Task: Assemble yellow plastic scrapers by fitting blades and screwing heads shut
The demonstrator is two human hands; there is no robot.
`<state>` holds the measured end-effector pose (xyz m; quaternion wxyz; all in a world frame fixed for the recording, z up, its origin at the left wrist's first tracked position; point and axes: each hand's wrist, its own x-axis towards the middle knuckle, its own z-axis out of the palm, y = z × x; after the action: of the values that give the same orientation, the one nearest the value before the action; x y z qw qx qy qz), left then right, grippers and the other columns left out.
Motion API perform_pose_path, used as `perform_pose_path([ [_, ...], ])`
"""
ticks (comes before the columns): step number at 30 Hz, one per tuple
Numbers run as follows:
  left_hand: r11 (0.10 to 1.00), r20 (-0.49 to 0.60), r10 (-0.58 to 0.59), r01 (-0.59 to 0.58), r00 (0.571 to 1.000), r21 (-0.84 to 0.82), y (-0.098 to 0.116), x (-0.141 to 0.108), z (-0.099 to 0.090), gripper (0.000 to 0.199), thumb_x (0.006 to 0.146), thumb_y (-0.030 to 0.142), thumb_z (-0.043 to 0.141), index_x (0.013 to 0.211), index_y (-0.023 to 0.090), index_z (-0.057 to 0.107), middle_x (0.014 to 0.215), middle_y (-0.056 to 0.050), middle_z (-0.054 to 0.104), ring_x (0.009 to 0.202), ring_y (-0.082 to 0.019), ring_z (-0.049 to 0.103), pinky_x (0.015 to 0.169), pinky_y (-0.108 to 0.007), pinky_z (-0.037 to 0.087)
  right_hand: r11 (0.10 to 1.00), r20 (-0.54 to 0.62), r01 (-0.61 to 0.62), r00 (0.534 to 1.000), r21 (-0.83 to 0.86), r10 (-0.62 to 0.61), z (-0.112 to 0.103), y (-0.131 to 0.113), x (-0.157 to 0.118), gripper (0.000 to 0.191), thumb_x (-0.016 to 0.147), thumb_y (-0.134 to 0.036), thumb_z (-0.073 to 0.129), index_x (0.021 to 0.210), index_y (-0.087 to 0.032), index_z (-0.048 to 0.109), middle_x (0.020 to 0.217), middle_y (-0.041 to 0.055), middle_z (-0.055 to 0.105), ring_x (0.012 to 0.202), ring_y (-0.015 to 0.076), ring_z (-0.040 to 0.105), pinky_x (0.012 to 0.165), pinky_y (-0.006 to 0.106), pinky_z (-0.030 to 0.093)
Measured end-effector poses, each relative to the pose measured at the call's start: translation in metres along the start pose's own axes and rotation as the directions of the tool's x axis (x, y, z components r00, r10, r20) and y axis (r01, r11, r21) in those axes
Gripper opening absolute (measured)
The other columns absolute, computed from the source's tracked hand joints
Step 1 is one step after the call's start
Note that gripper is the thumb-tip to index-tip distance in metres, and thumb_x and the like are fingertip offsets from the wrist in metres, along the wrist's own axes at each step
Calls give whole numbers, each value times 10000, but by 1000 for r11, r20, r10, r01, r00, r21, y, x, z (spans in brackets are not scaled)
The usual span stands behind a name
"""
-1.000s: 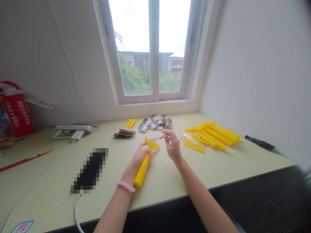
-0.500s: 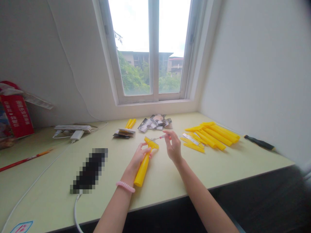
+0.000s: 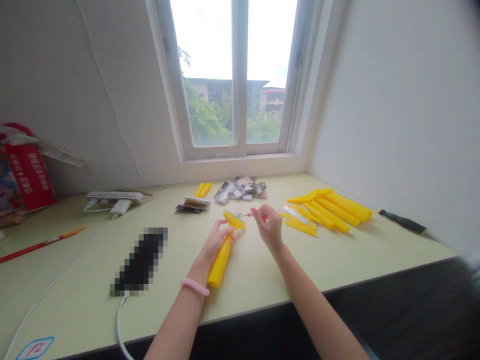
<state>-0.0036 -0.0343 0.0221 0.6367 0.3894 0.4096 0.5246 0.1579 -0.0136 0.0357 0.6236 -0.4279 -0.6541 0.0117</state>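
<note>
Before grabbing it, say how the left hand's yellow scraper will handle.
The yellow scraper is probably stiff and light: its handle looks like thick molded plastic. The glossy surface may slip. Its wide head should stop rolling.

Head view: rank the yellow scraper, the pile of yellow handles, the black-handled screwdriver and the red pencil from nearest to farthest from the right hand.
From the right hand:
1. Yellow scraper, just to its left.
2. Pile of yellow handles, to its right.
3. Black-handled screwdriver, farther right.
4. Red pencil, far left.
</note>
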Motion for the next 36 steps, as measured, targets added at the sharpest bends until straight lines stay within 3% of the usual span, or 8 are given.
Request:
perform_pose_path([
  [3, 1000, 17, 11, -11, 1000, 10, 0, -1, 0, 380, 672, 118, 602, 995, 183, 412, 716, -3, 583, 465, -75, 512, 458, -186, 375, 999, 40, -10, 999, -39, 12, -1, 1, 0, 261, 876, -366, 405, 703, -193, 498, 636, 0, 511, 599, 138, 491, 571, 260, 395],
  [8, 1000, 29, -1, 0, 1000, 26, 0, -1, 0, 370, 687, 105, 566, 1007, 182, 396, 693, -1, 573, 456, -71, 497, 462, -184, 370, 998, 63, 17, 998, 55, -21, -2, 0, 0, 235, 898, -296, 290, 981, -208, 492, 913, 52, 541, 860, 178, 525, 764, 329, 429],
  [13, 1000, 37, -8, 7, 999, 25, 2, -3, 1, 359, 684, 117, 578, 988, 184, 399, 694, -4, 574, 464, -75, 501, 466, -182, 366, 988, 91, -8, 996, 156, -7, -1, -3, 2, 193, 881, -305, 360, 873, -196, 519, 763, 19, 571, 664, 142, 557, 624, 269, 439],
  [18, 999, 42, -26, 25, 999, 29, 3, -6, 3, 348, 689, 124, 581, 983, 188, 406, 697, -6, 574, 481, -79, 512, 470, -180, 373, 990, 86, -102, 992, 100, 94, -2, -2, 1, 157, 861, -340, 422, 831, -202, 491, 523, -60, 478, 424, 97, 411, 451, 214, 311],
  [23, 999, 59, -22, 20, 998, 36, 2, -5, 2, 333, 700, 113, 562, 981, 189, 401, 684, 0, 569, 464, -68, 498, 468, -174, 377, 994, 72, -94, 993, 58, 89, -3, 5, 1, 165, 864, -292, 299, 771, -215, 410, 599, -40, 446, 505, 125, 444, 487, 236, 317],
  [28, 998, 59, -36, 34, 998, 45, 0, 1, 1, 332, 705, 96, 548, 978, 186, 384, 678, -4, 576, 461, -70, 502, 457, -171, 377, 981, 71, -119, 992, 151, 109, -2, 5, 3, 72, 840, -274, 369, 803, -216, 391, 653, -30, 481, 569, 128, 504, 533, 243, 385],
  [33, 999, 75, -31, 29, 997, 40, 0, 0, 2, 327, 719, 91, 535, 989, 184, 375, 676, -6, 580, 462, -64, 496, 461, -165, 375, 956, 79, -154, 987, 248, 139, -1, -1, 3, 142, 823, -344, 487, 841, -215, 433, 675, -21, 552, 610, 124, 556, 538, 220, 418],
  [36, 998, 81, -54, 52, 995, 28, 2, -3, 3, 337, 717, 89, 533, 993, 190, 368, 668, 0, 573, 461, -66, 497, 459, -164, 368, 956, 105, -169, 983, 240, 148, 0, 0, 2, 141, 854, -349, 433, 841, -210, 455, 661, -21, 562, 563, 110, 527, 517, 214, 398],
])
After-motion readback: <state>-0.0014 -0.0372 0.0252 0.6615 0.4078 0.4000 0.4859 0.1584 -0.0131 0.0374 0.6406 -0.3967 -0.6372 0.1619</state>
